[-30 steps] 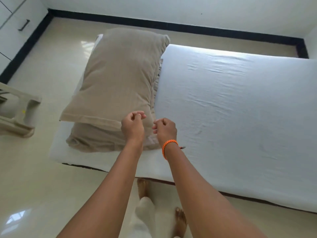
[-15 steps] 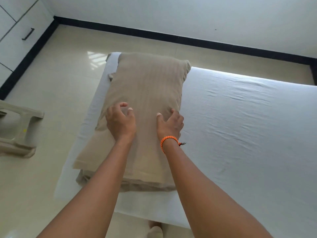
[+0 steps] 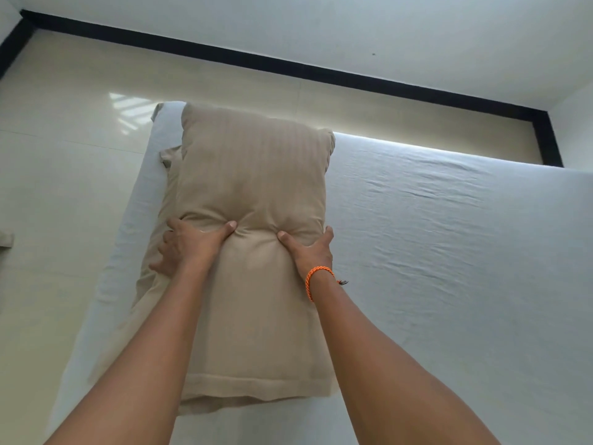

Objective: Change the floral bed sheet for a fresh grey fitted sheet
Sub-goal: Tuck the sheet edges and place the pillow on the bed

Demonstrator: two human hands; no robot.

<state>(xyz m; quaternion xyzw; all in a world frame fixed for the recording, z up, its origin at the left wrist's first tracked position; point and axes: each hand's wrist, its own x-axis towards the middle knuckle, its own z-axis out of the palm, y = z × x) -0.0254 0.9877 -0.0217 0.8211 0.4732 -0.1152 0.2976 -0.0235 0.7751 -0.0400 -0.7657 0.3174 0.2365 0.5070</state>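
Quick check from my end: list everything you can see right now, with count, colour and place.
pillows: two, beige, stacked at the left end of the bed; the lower one shows only at the left edge
fitted sheet: one, pale grey, spread over the mattress, lightly wrinkled
floor: cream glossy tiles, left of and beyond the bed
skirting: one black band along the foot of the far wall
wall: white, at the back
bracelet: one, orange braided, on the right wrist
left hand: pressing into the top pillow, fingers over its left side
right hand: pressing into the top pillow, fingers at its right edge
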